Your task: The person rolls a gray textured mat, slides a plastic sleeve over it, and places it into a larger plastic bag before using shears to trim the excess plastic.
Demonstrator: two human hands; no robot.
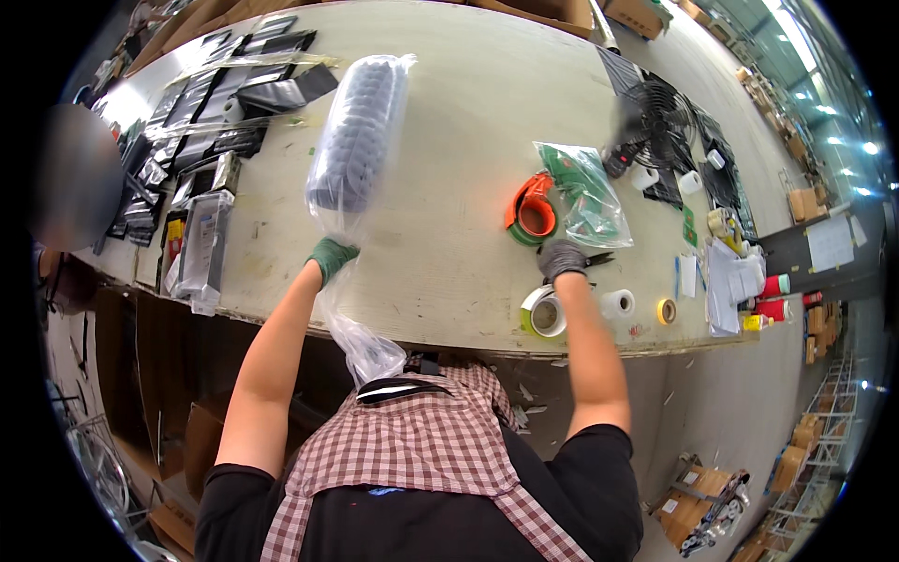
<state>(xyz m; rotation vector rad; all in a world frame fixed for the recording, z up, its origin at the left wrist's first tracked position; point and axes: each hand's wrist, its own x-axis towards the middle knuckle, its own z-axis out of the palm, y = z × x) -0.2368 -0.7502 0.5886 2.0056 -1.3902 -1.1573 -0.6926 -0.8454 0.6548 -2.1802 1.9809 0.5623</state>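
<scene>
On the table lies a long clear plastic bag (361,131) packed with a row of nested grey-blue round pieces. Its gathered neck is in my left hand (331,258), in a green glove, fingers closed round the plastic. The bag's loose end (361,345) trails over the table edge towards my apron. My right hand (562,259), in a grey glove, is closed over black scissors (599,258), whose blades point right. Just beyond it stands an orange tape dispenser (532,214) with a green roll. A wide tape roll (543,312) lies nearer, beside my right wrist.
Black plastic-wrapped packs (201,103) cover the left side. A bag of green pieces (585,192) and a black fan (660,117) stand at the right. White rolls (616,303), a yellow tape roll (666,311) and papers (723,286) lie nearer. A person (80,178) is at the far left.
</scene>
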